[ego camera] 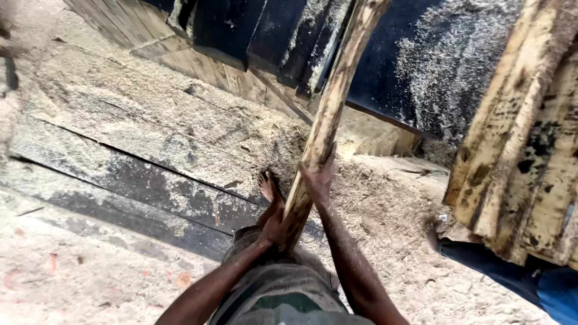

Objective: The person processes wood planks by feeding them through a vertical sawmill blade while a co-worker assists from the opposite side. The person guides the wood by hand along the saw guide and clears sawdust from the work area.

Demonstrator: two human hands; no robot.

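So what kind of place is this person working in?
Most likely a sawmill or timber yard. Sawdust coats the floor planks, rough-sawn slabs are stacked at right, and both hands, left hand and right hand, grip a long wooden pole.

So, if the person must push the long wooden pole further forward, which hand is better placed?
Probably the left hand: it grips the wooden pole near its lower end, behind it. The right hand holds higher up, more for guiding.

Sawdust-covered dark planks; stacked pale slabs, right; another person's blue-trousered leg below them; dark machine, possibly a saw housing.
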